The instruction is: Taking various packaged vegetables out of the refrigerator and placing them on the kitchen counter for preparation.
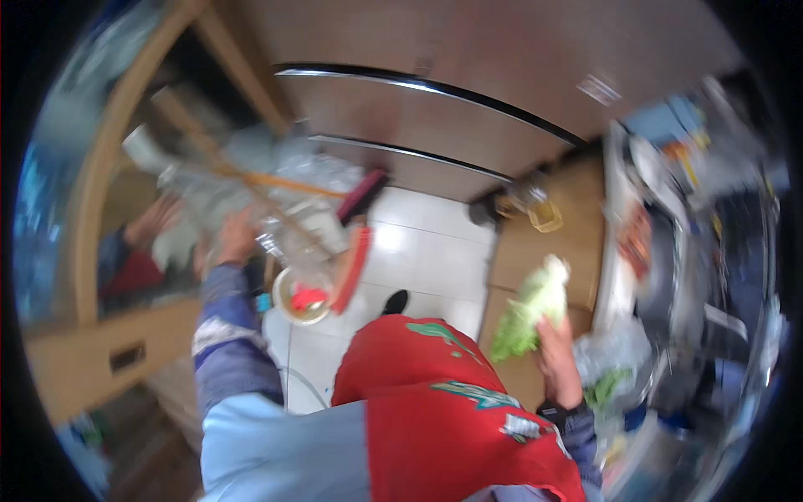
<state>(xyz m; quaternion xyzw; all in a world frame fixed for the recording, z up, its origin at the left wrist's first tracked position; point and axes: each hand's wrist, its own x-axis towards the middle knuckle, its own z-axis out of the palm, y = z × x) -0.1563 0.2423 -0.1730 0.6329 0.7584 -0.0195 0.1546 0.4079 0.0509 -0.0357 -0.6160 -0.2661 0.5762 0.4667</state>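
My right hand is closed around a pale green leafy vegetable, probably a lettuce or cabbage. Its white stem end points away from me and the frilly leaves hang to the left. My left hand reaches out beside clear plastic wrapping and the wooden-framed glass cabinet. Blur hides whether its fingers hold anything. A hand's reflection shows in the glass.
A round bucket with red contents stands on the white tiled floor. Next to it are a red-edged broom and a dark maroon broom head. The right counter carries reddish food and a plastic bag with greens. Brown panelled doors stand ahead.
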